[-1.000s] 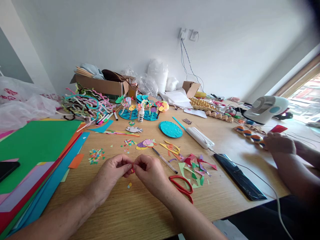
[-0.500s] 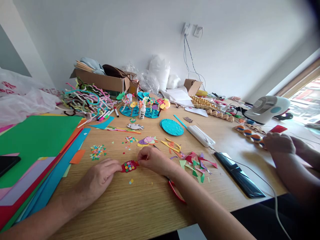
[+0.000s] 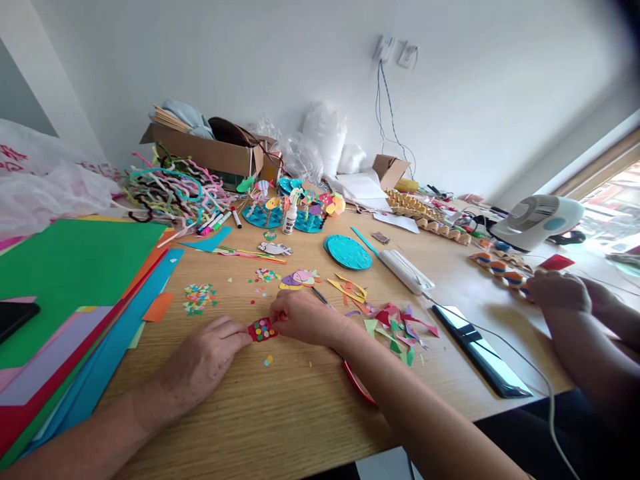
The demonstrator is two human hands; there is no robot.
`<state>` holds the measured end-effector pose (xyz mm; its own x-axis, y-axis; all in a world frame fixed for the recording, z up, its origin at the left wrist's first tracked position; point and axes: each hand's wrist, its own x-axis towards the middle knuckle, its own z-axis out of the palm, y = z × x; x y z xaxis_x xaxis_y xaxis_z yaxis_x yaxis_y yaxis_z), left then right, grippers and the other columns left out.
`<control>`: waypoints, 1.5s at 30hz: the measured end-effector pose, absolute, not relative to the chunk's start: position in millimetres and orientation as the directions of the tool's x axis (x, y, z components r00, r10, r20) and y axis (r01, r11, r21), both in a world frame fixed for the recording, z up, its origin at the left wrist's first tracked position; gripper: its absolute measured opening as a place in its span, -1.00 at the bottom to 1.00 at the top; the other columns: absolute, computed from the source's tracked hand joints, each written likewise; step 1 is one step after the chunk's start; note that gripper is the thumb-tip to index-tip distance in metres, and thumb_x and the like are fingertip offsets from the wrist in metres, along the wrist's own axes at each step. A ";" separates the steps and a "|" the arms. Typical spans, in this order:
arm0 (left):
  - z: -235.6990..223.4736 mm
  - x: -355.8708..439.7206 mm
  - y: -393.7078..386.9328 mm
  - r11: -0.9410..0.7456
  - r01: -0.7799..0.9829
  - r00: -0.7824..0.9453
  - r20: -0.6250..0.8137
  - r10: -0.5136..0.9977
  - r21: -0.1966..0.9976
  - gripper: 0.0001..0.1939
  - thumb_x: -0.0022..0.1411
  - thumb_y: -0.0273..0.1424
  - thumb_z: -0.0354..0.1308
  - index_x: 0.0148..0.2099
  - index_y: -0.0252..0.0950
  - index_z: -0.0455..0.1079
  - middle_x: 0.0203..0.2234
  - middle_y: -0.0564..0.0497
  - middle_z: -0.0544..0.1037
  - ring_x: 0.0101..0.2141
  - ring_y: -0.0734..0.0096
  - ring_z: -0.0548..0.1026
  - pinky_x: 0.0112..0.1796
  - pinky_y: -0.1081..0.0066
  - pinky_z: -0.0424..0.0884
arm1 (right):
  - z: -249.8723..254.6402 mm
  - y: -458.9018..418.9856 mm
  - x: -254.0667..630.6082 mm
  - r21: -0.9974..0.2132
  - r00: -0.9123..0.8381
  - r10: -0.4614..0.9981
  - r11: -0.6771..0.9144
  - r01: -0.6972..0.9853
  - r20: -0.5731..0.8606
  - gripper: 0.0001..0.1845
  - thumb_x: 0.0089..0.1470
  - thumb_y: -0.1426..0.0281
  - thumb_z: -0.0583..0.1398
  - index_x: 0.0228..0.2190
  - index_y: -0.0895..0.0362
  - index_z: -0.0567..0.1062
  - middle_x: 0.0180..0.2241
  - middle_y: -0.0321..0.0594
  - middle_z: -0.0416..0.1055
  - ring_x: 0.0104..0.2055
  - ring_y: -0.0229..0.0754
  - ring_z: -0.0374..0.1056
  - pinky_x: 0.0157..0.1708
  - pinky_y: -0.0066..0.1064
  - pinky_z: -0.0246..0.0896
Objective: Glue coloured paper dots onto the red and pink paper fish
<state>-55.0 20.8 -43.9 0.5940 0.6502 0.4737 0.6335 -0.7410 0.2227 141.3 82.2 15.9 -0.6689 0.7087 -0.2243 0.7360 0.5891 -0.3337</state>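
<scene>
Between my hands, a red paper cutout [image 3: 261, 331] covered with colourful paper dots lies on the wooden table. My left hand [image 3: 207, 350] is closed, its fingertips on the cutout's left end. Over the right end, my right hand [image 3: 303, 317] is closed in a pinch; whether it grips the cutout or a small dot is hidden. Red-handled scissors [image 3: 357, 383] lie partly under my right forearm. Beyond my hands are loose paper dots [image 3: 267, 275], a pile of tiny paper bits [image 3: 200, 298] and pink, purple and yellow paper fish [image 3: 299, 279].
Coloured paper sheets [image 3: 95, 267] are stacked at left. Blue discs [image 3: 349, 252], a glue bottle [image 3: 289, 219] and pipe cleaners [image 3: 175, 190] lie farther back. Paper scraps [image 3: 395, 327], a black phone-like slab [image 3: 480, 350] and another person's hands [image 3: 560, 291] are at right.
My right hand has shifted slightly left over the cutout's right end, covering more of it. My left hand stays at the left end. The whole view has shifted a little.
</scene>
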 end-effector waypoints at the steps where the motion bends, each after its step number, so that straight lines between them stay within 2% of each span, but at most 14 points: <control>1: -43.9 -54.8 20.9 -0.741 0.634 0.596 0.472 0.650 0.221 -0.59 0.14 -0.67 -0.19 -0.19 -0.27 0.43 -0.32 -0.02 0.54 -0.29 0.37 0.48 -0.29 0.42 0.47 | 16.7 81.7 140.4 -0.327 -0.669 0.707 0.591 0.738 -0.230 -0.84 -0.03 0.46 0.16 -0.38 0.14 0.55 -0.31 -0.22 0.45 -0.28 -0.26 0.30 -0.40 -0.53 0.06; 8: -42.6 -53.6 20.2 -0.742 0.631 0.601 0.462 0.652 0.227 -0.62 0.20 -0.64 -0.20 -0.24 -0.32 0.45 -0.37 -0.06 0.53 -0.34 0.33 0.45 -0.33 0.40 0.45 | 17.6 81.5 136.6 -0.294 -0.667 0.694 0.601 0.743 -0.270 -0.82 -0.01 0.45 0.15 -0.35 0.15 0.55 -0.29 -0.18 0.46 -0.27 -0.23 0.32 -0.39 -0.51 0.06; 22: -44.1 -53.9 20.7 -0.718 0.640 0.597 0.410 0.689 0.275 -0.62 0.20 -0.63 -0.20 -0.25 -0.27 0.44 -0.35 -0.03 0.51 -0.33 0.34 0.42 -0.32 0.40 0.44 | 20.1 80.7 133.6 -0.203 -0.630 0.723 0.597 0.776 -0.284 -0.83 -0.01 0.42 0.13 -0.39 0.15 0.53 -0.26 -0.13 0.49 -0.23 -0.15 0.36 -0.37 -0.46 0.09; 34: -48.9 -54.5 20.0 -0.719 0.639 0.576 0.448 0.683 0.274 -0.60 0.16 -0.66 -0.22 -0.26 -0.28 0.42 -0.36 -0.03 0.50 -0.32 0.33 0.43 -0.30 0.39 0.43 | 19.0 80.4 135.0 -0.251 -0.634 0.737 0.584 0.772 -0.237 -0.81 0.00 0.45 0.14 -0.35 0.14 0.55 -0.30 -0.18 0.49 -0.26 -0.21 0.34 -0.36 -0.49 0.07; 45: -44.6 -54.6 20.7 -0.713 0.633 0.588 0.412 0.696 0.301 -0.64 0.16 -0.64 -0.18 -0.26 -0.27 0.43 -0.35 -0.04 0.51 -0.33 0.34 0.44 -0.31 0.40 0.44 | 12.9 78.7 135.5 -0.274 -0.653 0.722 0.596 0.755 -0.228 -0.80 0.00 0.44 0.15 -0.34 0.14 0.57 -0.30 -0.16 0.50 -0.27 -0.20 0.34 -0.40 -0.49 0.05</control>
